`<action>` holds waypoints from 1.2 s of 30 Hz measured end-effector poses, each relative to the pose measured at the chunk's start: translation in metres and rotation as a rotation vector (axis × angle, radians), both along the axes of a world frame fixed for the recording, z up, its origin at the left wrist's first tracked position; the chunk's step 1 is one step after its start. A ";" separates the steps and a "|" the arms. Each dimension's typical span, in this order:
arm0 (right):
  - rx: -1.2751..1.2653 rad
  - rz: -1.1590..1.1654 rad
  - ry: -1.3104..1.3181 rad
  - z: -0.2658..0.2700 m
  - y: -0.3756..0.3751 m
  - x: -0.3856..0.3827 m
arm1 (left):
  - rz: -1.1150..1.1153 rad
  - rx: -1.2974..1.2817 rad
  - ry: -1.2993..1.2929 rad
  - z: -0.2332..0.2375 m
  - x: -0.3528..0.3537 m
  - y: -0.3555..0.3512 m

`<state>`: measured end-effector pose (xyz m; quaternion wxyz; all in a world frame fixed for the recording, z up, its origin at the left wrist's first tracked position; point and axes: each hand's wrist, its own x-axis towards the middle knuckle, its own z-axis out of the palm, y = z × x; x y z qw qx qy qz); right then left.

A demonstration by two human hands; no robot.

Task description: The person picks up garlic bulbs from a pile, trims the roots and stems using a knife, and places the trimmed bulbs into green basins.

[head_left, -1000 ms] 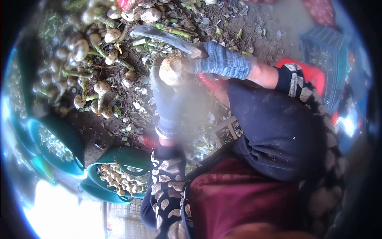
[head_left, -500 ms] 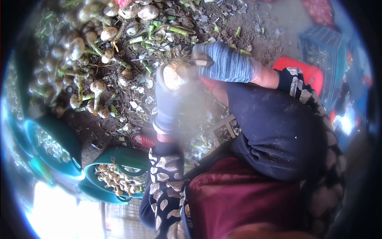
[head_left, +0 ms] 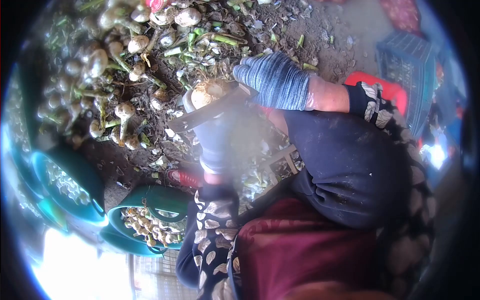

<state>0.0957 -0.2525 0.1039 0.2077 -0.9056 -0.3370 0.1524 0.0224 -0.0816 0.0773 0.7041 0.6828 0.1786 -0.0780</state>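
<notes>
My left hand (head_left: 207, 137), in a pale glove, grips a garlic bulb (head_left: 206, 94) with its rooty end and pale flesh showing. My right hand (head_left: 272, 80), in a blue-grey knitted glove, is closed round a knife (head_left: 207, 111). The broad blade passes in front of the left fingers, just below the bulb. Haze on the lens blurs part of the left glove.
Uncut garlic plants (head_left: 124, 111) lie heaped at the left, among peelings and stem pieces. Green tubs (head_left: 117, 212) at the lower left hold trimmed bulbs. A blue crate (head_left: 407, 55) and a red object (head_left: 377, 85) stand at the right.
The knife has turned from edge-on to showing its flat side and dropped lower across the left hand. The bulb has shifted slightly left, and the right hand has turned and moved left.
</notes>
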 end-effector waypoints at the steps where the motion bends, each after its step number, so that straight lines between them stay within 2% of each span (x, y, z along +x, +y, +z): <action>1: 0.003 -0.017 0.025 -0.001 -0.001 0.001 | 0.043 -0.011 0.004 0.006 0.001 -0.002; 4: 0.033 -0.081 0.040 -0.011 -0.011 0.002 | 0.035 -0.072 0.065 0.012 -0.001 0.003; 7: -0.190 -0.210 0.290 -0.038 -0.034 0.009 | 0.153 -0.056 -0.110 0.023 0.000 0.000; 9: -0.186 -0.380 0.245 -0.082 -0.082 -0.005 | 0.172 -0.112 0.054 0.025 -0.006 0.011; 10: -0.132 -0.499 0.222 -0.068 -0.082 -0.005 | 0.184 -0.140 0.135 0.026 -0.010 0.016; 12: -0.134 -0.544 0.166 -0.058 -0.074 0.000 | 0.154 -0.225 -0.031 0.020 0.006 0.016; 13: -0.136 -0.565 0.133 -0.054 -0.072 0.006 | 0.144 -0.269 0.034 0.036 0.019 0.009; 14: 0.003 -0.621 0.259 -0.049 -0.066 0.010 | -0.061 -0.087 0.018 0.041 0.024 0.011; 15: 0.053 -0.576 0.227 -0.047 -0.063 0.010 | -0.272 0.093 0.017 0.043 0.024 0.012; 16: 0.102 -0.529 0.193 -0.046 -0.061 0.011 | -0.387 0.260 -0.012 0.038 0.025 0.008; 17: 0.154 -0.474 0.149 -0.043 -0.057 0.019 | -0.536 0.414 -0.189 0.032 0.023 0.007; 19: 0.001 -0.258 0.200 -0.019 -0.040 0.030 | -0.818 0.760 -0.392 0.031 0.028 0.001; 21: -0.019 -0.059 0.256 -0.018 -0.026 0.032 | -1.071 0.935 -0.564 0.025 0.024 -0.004; 24: -0.121 0.079 0.321 0.003 0.006 0.026 | -1.343 0.948 -0.670 0.006 0.015 -0.006; 25: -0.135 0.145 0.357 0.008 0.014 0.027 | -1.344 0.872 -0.614 -0.008 0.006 -0.007; 26: -0.177 0.168 0.282 0.003 0.018 0.021 | -1.342 0.796 -0.559 -0.022 -0.002 -0.007; 28: -0.226 0.088 0.304 -0.003 0.013 0.019 | -1.434 0.871 -0.520 -0.007 0.004 -0.007; 30: -0.282 0.004 0.382 -0.014 0.000 0.020 | -1.364 0.911 -0.576 0.008 0.000 0.018; 31: -0.426 -0.072 0.431 -0.022 -0.013 0.022 | -1.324 0.933 -0.598 0.023 -0.001 0.032; 32: -0.428 -0.109 0.431 -0.049 -0.047 0.022 | -1.467 1.081 -0.420 0.044 -0.002 0.053; 33: -0.442 -0.234 0.369 -0.038 -0.066 0.020 | -1.331 1.061 -0.143 0.031 -0.025 0.093; 34: -0.432 -0.244 0.339 -0.037 -0.086 0.018 | -1.273 1.118 -0.082 0.067 -0.027 0.118; 35: -0.421 -0.255 0.309 -0.037 -0.107 0.017 | -1.183 1.068 0.054 0.085 -0.042 0.151; 36: -0.398 -0.280 0.289 -0.040 -0.122 0.014 | -1.223 1.127 0.173 0.101 -0.058 0.184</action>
